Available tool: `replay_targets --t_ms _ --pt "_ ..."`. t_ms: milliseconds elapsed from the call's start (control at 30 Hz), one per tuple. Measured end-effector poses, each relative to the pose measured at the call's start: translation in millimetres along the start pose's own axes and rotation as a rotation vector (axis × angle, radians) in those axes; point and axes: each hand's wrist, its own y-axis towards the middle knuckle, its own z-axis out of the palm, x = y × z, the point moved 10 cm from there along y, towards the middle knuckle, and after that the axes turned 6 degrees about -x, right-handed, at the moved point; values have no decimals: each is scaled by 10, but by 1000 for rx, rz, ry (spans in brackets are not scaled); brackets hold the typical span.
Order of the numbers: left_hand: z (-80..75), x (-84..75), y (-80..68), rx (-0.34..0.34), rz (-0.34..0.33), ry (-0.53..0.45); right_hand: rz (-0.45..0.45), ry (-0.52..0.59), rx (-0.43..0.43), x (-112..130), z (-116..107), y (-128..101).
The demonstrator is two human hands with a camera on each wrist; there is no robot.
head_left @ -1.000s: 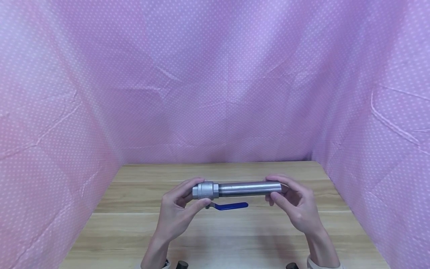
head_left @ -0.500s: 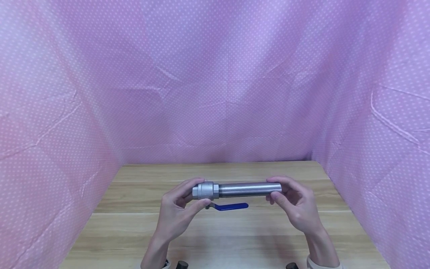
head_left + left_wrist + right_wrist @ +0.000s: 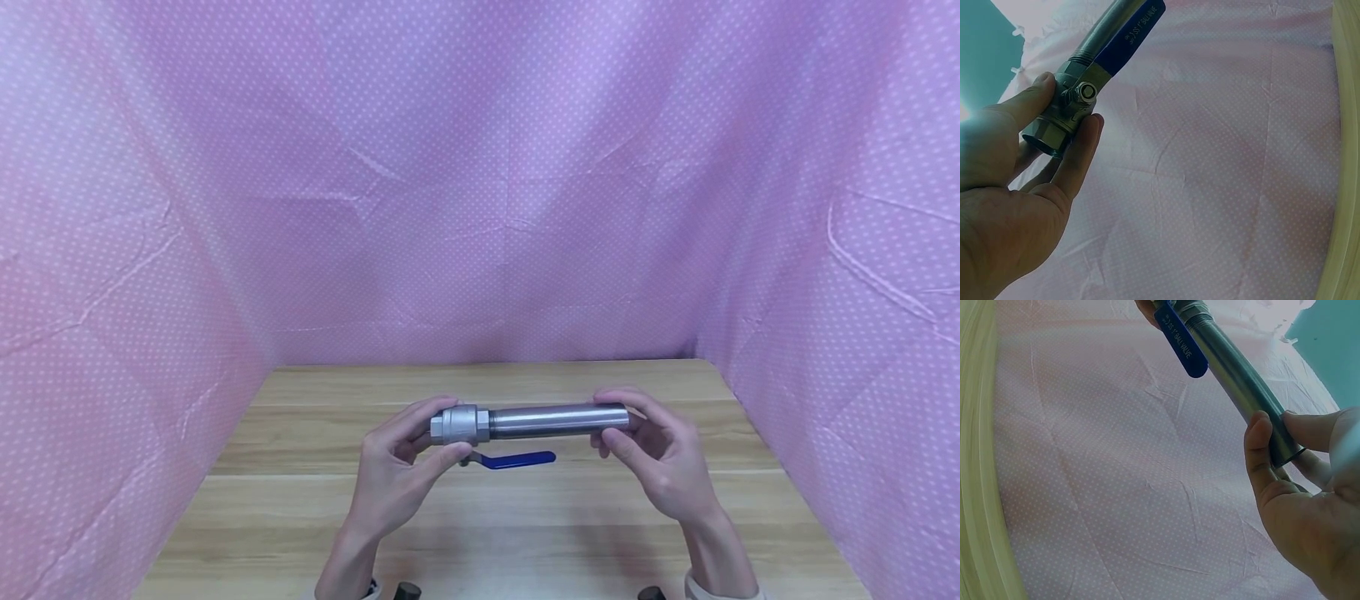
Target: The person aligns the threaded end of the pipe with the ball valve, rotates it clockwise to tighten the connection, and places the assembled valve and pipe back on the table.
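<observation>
**Both hands hold a valve and pipe level above the tabletop**

The left hand (image 3: pixel 393 483) grips the steel ball valve (image 3: pixel 457 425) at the left end of the assembly, thumb on the near side and fingers curled round the far side of the valve body. The left wrist view shows the same grip from below: thumb and fingers (image 3: pixel 1079 156) pinch the valve body (image 3: pixel 1063 115) near its open threaded end, with the handle's nut facing the camera.

The right hand (image 3: pixel 663 467) holds the free end of the steel pipe (image 3: pixel 558 421), its fingers arched over the top and the thumb beneath. In the right wrist view the thumb (image 3: pixel 1260 456) and fingers close round the pipe's end (image 3: pixel 1272 425).

The pipe runs straight out of the valve toward the right, the two joined at a threaded collar and held roughly level between the hands, raised above the wooden tabletop (image 3: pixel 525 517). The valve's blue handle (image 3: pixel 517 459) hangs on the underside, lying along the pipe and pointing right; it bears white lettering too small to read (image 3: pixel 1179 340).

Pink dotted cloth (image 3: pixel 480 208) covers the back and both sides round the tabletop. A light sleeve cuff (image 3: pixel 701 587) shows at the right wrist.
</observation>
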Motion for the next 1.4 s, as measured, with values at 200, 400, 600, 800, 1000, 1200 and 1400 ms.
replay_targets --t_ms 200,400,600,800,1000,1200,1400 --pt "-8 -5 1 -4 2 -1 8 -45 -3 -7 1 -9" --pt "-2 -6 -2 -1 -2 12 21 -109 -27 -21 -28 -14" --pt "2 1 0 -2 -30 18 15 -124 -52 -27 -52 -10" --pt "-1 1 5 -3 -2 1 13 -75 -42 -35 -38 -5" --pt "-6 6 4 -4 4 -1 9 21 6 -21 0 -3" --pt "-5 13 1 -6 -39 12 18 -55 -29 -22 -23 -16" --pt "-9 13 -3 -6 -68 27 6 -142 -58 -10 -46 -15"
